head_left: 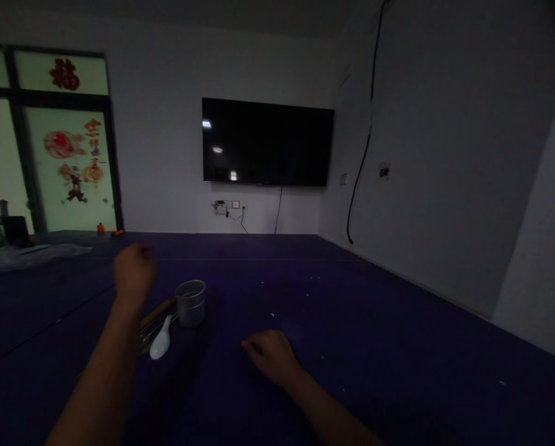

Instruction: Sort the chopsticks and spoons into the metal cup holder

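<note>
My left hand (135, 274) is raised over the left side of the purple surface, its fingers curled closed. Whatever may be in it is hidden from this side; a small dark reddish patch shows at its far edge. Right of it stands a grey metal cup (191, 305), upright. A white spoon (160, 341) lies in front of the cup, beside long yellowish-brown sticks (157, 314) and some thin utensils partly covered by my left forearm. My right hand (272, 357) rests low on the surface right of the cup, fingers curled in, with nothing visible in them.
Small white scraps (272, 314) dot the purple surface (240, 260). Clear plastic sheeting (40, 255) lies at the far left, near small orange objects (101, 228). A television (268, 142) hangs on the back wall, and a black cable (367, 142) runs down the right wall.
</note>
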`<action>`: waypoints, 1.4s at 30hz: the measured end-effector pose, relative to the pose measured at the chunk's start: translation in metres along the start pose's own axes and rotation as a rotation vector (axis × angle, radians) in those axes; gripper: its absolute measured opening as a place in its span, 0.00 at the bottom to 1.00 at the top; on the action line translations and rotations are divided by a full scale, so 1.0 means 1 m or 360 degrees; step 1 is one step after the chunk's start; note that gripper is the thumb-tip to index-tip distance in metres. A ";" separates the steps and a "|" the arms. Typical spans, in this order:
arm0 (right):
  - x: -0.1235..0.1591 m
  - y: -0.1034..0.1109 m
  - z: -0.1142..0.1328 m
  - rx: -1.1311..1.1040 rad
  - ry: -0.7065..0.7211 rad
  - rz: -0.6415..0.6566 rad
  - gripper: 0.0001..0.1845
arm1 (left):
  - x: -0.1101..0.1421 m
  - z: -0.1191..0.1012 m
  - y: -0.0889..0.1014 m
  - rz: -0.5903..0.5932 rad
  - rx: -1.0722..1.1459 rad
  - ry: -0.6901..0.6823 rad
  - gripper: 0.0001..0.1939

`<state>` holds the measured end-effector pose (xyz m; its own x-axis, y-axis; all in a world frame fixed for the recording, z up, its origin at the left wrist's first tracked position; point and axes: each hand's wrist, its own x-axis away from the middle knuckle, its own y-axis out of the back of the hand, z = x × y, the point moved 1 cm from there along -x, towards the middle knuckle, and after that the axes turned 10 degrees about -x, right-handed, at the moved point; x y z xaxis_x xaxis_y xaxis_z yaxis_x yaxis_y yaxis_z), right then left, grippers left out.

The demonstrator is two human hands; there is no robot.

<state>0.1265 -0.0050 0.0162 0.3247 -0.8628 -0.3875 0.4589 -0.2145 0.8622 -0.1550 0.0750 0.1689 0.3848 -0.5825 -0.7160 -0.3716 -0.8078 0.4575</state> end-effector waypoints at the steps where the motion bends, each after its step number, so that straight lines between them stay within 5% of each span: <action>1: 0.000 0.000 -0.001 0.0012 -0.0016 -0.0021 0.18 | 0.012 -0.017 0.007 -0.0090 0.0090 -0.0034 0.12; 3: -0.001 0.002 -0.002 0.0024 -0.0042 -0.0058 0.17 | 0.049 -0.048 0.010 -0.0113 0.0305 -0.0118 0.13; 6: -0.002 0.005 -0.002 0.0043 -0.0086 -0.0102 0.16 | 0.125 -0.074 -0.017 0.0179 0.0471 -0.0453 0.13; 9: -0.002 0.006 -0.002 0.0088 -0.0144 -0.0105 0.14 | 0.188 -0.066 -0.058 0.0468 0.0512 -0.0785 0.13; 11: -0.003 0.006 -0.003 0.0105 -0.0162 -0.0096 0.14 | 0.209 -0.056 -0.079 0.0653 0.0466 -0.0887 0.14; 14: -0.003 0.004 -0.001 0.0109 -0.0154 -0.0088 0.15 | 0.212 -0.047 -0.090 0.0847 0.0432 -0.0811 0.15; 19: -0.002 0.002 0.002 0.0140 -0.0124 -0.0045 0.15 | 0.202 -0.049 -0.081 0.1134 0.0460 -0.0841 0.15; 42: 0.000 0.004 0.000 0.0173 -0.0099 0.0015 0.13 | 0.204 -0.051 -0.081 0.1283 0.0520 -0.0893 0.13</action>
<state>0.1278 -0.0058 0.0198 0.2748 -0.8910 -0.3613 0.3624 -0.2521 0.8973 -0.0032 0.0174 0.0124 -0.4981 -0.7462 -0.4417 -0.5876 -0.0840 0.8048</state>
